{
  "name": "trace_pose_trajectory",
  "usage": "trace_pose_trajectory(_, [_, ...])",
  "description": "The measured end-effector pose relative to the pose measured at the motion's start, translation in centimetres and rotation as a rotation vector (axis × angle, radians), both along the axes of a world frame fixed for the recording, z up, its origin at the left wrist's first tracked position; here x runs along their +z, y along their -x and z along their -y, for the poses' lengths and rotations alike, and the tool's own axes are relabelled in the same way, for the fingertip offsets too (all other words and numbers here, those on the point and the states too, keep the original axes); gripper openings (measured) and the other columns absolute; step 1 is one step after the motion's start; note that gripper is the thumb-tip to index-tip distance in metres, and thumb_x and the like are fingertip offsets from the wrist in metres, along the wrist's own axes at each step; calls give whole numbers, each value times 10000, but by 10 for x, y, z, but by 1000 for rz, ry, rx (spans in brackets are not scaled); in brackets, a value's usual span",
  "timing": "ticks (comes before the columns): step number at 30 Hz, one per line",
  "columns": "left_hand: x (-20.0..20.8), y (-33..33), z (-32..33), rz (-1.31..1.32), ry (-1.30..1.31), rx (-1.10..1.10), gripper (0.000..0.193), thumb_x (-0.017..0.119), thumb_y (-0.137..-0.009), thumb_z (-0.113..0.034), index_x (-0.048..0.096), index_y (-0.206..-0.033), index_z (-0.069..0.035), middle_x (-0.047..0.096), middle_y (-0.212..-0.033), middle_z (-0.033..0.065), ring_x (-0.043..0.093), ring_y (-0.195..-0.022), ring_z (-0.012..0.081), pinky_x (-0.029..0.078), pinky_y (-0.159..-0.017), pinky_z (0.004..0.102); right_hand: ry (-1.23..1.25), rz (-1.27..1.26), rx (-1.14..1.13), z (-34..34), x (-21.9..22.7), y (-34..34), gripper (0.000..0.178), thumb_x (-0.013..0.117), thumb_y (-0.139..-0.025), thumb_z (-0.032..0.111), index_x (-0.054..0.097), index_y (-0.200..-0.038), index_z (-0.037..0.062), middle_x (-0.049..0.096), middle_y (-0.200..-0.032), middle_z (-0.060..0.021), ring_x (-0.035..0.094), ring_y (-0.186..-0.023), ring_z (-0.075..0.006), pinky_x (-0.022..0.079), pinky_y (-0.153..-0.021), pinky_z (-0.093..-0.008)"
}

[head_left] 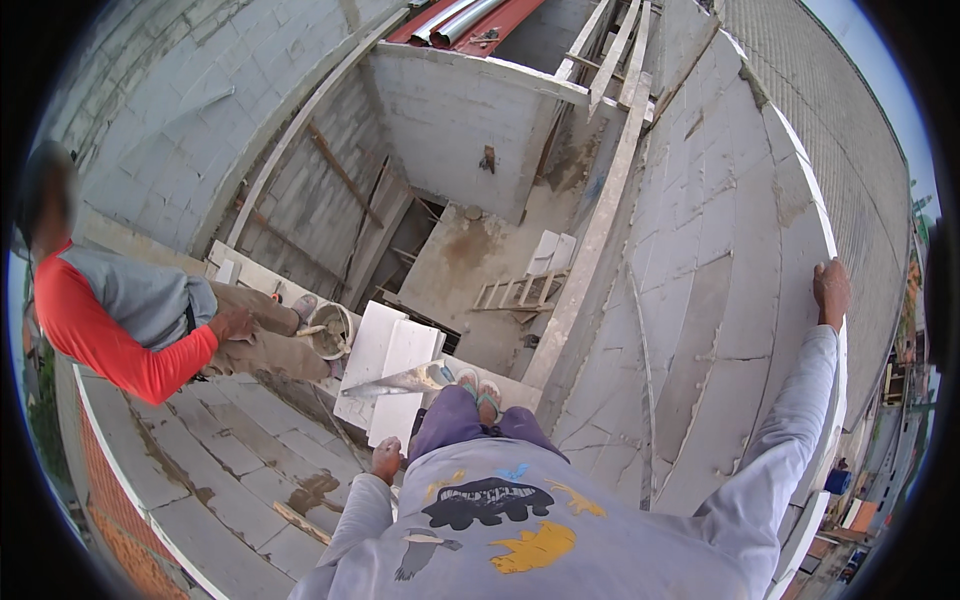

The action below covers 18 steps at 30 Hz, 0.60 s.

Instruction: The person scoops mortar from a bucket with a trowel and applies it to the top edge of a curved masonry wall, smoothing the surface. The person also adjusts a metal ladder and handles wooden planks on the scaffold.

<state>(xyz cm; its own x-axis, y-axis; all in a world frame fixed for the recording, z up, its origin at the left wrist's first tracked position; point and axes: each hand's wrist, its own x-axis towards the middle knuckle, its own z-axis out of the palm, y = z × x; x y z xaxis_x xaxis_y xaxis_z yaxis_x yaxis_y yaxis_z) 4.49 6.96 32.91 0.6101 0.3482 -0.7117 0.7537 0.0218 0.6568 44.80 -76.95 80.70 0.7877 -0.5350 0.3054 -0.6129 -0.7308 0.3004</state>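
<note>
At the far right, my right hand is closed over the top edge of a light grey block wall, with that arm stretched out. Low by my left thigh, my left hand has its fingers curled in; whatever they may hold is hidden. Just beyond it lie several white blocks, some stacked. A long grey tool with a flat, blade-like body rests across them, its exact kind unclear. My sandalled feet stand on a narrow ledge beside the blocks.
A person in red sleeves sits or leans at left beside a mortar bucket. Ahead drops a deep room with a concrete floor and a small wooden ladder-like frame. A long plank edges the drop.
</note>
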Motion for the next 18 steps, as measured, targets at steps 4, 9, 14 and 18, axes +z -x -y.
trace_pose_trajectory(4, [2,-28,-17,105,-270,-541,406,586,-974,-259,651,-1273,9,699,-1190,190,702,-948,247,578,-814,369,-4,6,82,18,-14,-5,508,599,-987,348,555,-1375,23,649,-1276,-231,613,-1189,-422,496,-1000,-512])
trace_pose_trajectory(9, [124,-259,34,426,-160,-485,564,576,-1024,-284,446,-1502,-14,664,-1277,243,672,-1155,300,499,-1002,393,34,-30,142,32,-17,-7,530,602,-995,347,522,-1405,21,636,-1286,-260,610,-1189,-444,497,-992,-530])
trace_pose_trajectory(14, [283,-417,72,822,-210,-551,619,558,-1050,-262,322,-1573,-31,674,-1280,216,663,-1159,257,471,-1045,371,57,-130,62,38,-3,19,557,601,-995,360,515,-1438,35,604,-1363,-262,588,-1249,-431,478,-1034,-513])
trace_pose_trajectory(18, [273,-420,40,760,-208,-517,555,530,-1068,-284,392,-1544,-32,666,-1299,194,660,-1153,248,475,-1042,380,89,-101,79,16,4,-5,561,614,-978,370,533,-1428,44,631,-1337,-235,600,-1238,-411,492,-1023,-497])
